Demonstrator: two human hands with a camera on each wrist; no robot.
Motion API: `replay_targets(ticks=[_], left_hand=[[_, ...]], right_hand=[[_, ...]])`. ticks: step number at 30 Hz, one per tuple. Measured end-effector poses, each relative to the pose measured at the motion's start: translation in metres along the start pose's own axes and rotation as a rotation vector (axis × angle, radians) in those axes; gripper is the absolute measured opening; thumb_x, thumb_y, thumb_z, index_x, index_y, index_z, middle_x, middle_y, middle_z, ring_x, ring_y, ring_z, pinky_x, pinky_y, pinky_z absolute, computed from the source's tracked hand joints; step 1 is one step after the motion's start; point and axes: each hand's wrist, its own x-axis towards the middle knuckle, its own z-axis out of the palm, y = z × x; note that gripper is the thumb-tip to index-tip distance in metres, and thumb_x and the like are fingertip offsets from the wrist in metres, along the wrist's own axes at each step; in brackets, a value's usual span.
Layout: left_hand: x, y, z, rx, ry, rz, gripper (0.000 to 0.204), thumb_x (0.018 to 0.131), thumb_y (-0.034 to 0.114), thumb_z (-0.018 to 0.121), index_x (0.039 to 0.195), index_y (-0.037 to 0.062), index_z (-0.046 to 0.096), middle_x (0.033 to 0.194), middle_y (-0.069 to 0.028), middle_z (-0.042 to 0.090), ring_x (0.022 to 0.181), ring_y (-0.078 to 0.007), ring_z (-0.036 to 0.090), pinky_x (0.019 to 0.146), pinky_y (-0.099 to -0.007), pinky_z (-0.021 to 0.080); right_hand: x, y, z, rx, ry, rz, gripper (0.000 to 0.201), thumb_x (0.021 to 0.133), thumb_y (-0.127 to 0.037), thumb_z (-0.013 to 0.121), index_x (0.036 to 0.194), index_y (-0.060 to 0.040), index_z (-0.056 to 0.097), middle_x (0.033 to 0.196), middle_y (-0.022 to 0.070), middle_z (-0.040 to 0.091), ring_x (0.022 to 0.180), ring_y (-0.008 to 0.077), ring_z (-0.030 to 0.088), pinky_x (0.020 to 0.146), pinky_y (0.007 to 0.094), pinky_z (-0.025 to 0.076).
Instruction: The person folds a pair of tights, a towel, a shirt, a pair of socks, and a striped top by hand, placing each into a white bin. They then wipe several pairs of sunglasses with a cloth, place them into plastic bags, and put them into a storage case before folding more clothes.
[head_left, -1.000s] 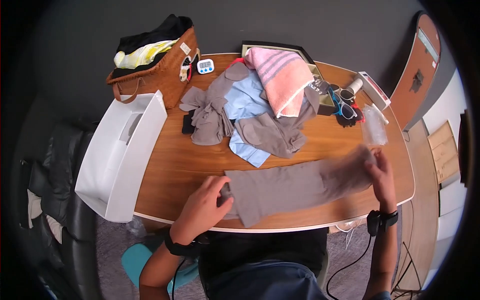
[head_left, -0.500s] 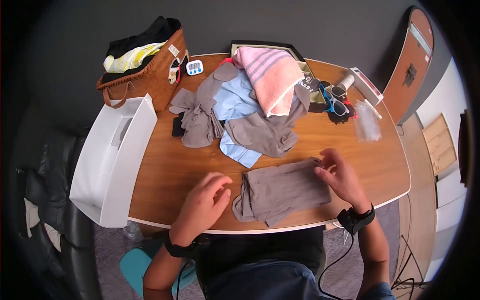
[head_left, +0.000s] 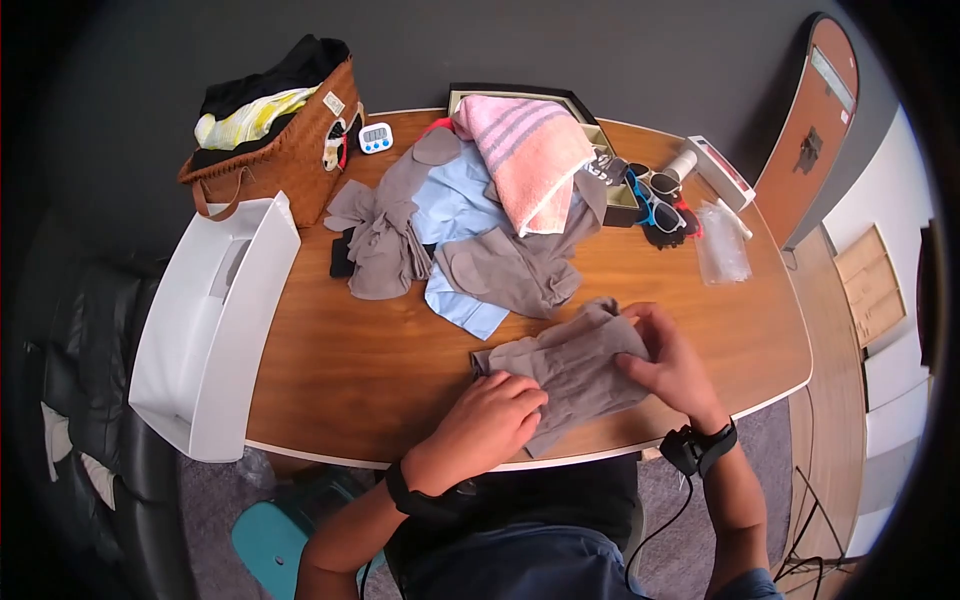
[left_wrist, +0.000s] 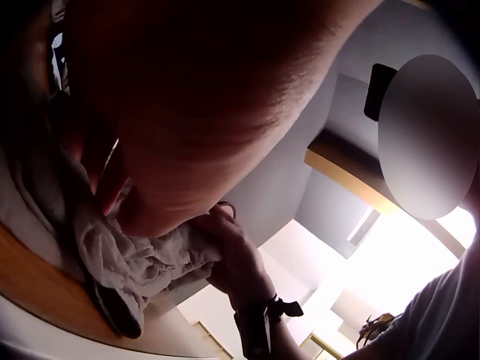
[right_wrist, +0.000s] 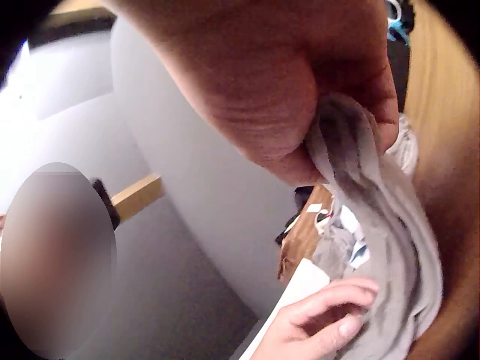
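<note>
A grey garment (head_left: 585, 375), folded into a crumpled bundle, lies near the table's front edge. My right hand (head_left: 670, 365) pinches its right end between thumb and fingers; the right wrist view shows the bunched fabric (right_wrist: 390, 217) raised in that grip. My left hand (head_left: 485, 425) rests on the near left part of the garment, fingers loosely bent on the fabric. In the left wrist view the left fingertips press into the wrinkled fabric. Beyond the hands is a heap of clothes: more grey garments (head_left: 515, 270), a light blue one (head_left: 460, 200) and a pink striped towel (head_left: 525, 160) on top.
A white box (head_left: 215, 330) stands at the left, with a brown basket (head_left: 280, 165) of clothes behind it. A timer (head_left: 376, 138) sits beside the basket. Sunglasses (head_left: 660, 212), a clear plastic bag (head_left: 722, 250) and a narrow white box (head_left: 722, 172) lie at the right.
The garment was first stretched out long, then doubled over to the left, and is now a smaller bundle. My left hand moved right onto it; the right hand took hold of its right end.
</note>
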Motion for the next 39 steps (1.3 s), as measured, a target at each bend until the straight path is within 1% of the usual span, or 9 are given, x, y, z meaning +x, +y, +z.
replay_targets(ticks=[5,8,12,16,18,21,26,32,39], left_hand=[[-0.006,-0.005,-0.026,-0.322,0.189,-0.298,0.016,0.091,-0.001,0.051,0.105,-0.0029,0.058,0.096,-0.0159,0.06,0.086,-0.0263,0.062,0.077,-0.0324,0.049],[-0.025,-0.023,-0.033,-0.252,0.352,-0.341,0.018,0.093,0.0,0.052,0.11,-0.0016,0.057,0.095,-0.0127,0.064,0.083,-0.0216,0.063,0.077,-0.031,0.05],[-0.027,-0.017,-0.037,-0.269,0.307,-0.454,0.026,0.091,0.009,0.062,0.114,0.0009,0.056,0.098,-0.0118,0.064,0.085,-0.0233,0.063,0.079,-0.0328,0.051],[-0.018,-0.017,-0.021,-0.003,0.178,-0.404,0.055,0.077,0.025,0.078,0.121,0.0044,0.052,0.104,-0.0126,0.062,0.09,-0.0278,0.061,0.079,-0.0379,0.051],[-0.017,-0.019,-0.016,0.01,0.21,-0.373,0.058,0.076,0.021,0.079,0.123,0.0028,0.051,0.106,-0.0142,0.061,0.09,-0.0279,0.061,0.079,-0.0382,0.051],[-0.023,-0.023,-0.022,-0.151,0.234,-0.411,0.069,0.076,0.019,0.08,0.133,0.0022,0.044,0.117,-0.0163,0.056,0.102,-0.0272,0.06,0.088,-0.0383,0.05],[-0.034,-0.031,-0.053,-0.698,0.241,-0.374,0.092,0.08,0.029,0.081,0.147,0.0011,0.024,0.141,-0.0142,0.041,0.128,-0.0224,0.044,0.108,-0.0383,0.036],[-0.052,-0.02,-0.103,-1.006,-0.021,-0.458,0.067,0.085,0.02,0.076,0.138,-0.0032,0.042,0.128,-0.0085,0.057,0.118,-0.014,0.052,0.104,-0.0326,0.041],[-0.099,-0.008,-0.228,-0.666,0.497,-0.592,0.049,0.087,0.015,0.073,0.13,0.0004,0.055,0.118,-0.0053,0.064,0.107,-0.0145,0.061,0.094,-0.0317,0.048]], right_hand=[[-0.009,-0.059,0.039,0.069,-0.437,-0.222,0.045,0.087,-0.013,0.07,0.127,-0.0048,0.05,0.096,0.0025,0.058,0.089,0.0111,0.056,0.081,0.0265,0.048],[0.009,-0.016,0.034,0.199,-0.15,-0.125,0.043,0.088,-0.017,0.07,0.123,-0.0022,0.051,0.09,0.0045,0.059,0.083,0.014,0.058,0.072,0.0283,0.05],[0.009,-0.007,0.036,-0.505,-0.098,0.087,0.049,0.087,-0.04,0.069,0.11,0.0029,0.058,0.087,0.0136,0.061,0.078,0.0266,0.061,0.074,0.0351,0.051],[0.015,-0.004,0.055,-0.347,-0.189,0.063,0.047,0.085,-0.043,0.07,0.103,0.0002,0.061,0.089,0.0176,0.062,0.079,0.032,0.06,0.073,0.0392,0.049],[0.018,0.007,0.068,-0.328,-0.154,-0.04,0.039,0.085,-0.034,0.073,0.103,-0.0015,0.061,0.087,0.0142,0.062,0.079,0.0254,0.061,0.07,0.0374,0.048],[0.02,0.01,0.087,0.39,-0.256,-0.087,0.028,0.09,-0.01,0.067,0.113,-0.0025,0.054,0.099,0.0025,0.059,0.092,0.0107,0.055,0.078,0.0291,0.047],[0.017,-0.046,0.093,0.54,-0.363,-0.067,0.025,0.088,0.001,0.064,0.104,-0.0057,0.046,0.103,0.002,0.058,0.098,0.008,0.052,0.088,0.0262,0.042],[0.034,-0.081,0.113,0.604,-0.497,-0.188,0.027,0.087,0.005,0.062,0.106,-0.0054,0.046,0.104,0.0024,0.058,0.099,0.0079,0.054,0.084,0.0242,0.043],[0.071,-0.052,0.14,0.648,-0.689,-0.075,0.037,0.091,0.006,0.057,0.123,-0.0056,0.043,0.113,0.011,0.059,0.091,0.021,0.066,0.07,0.0304,0.055]])
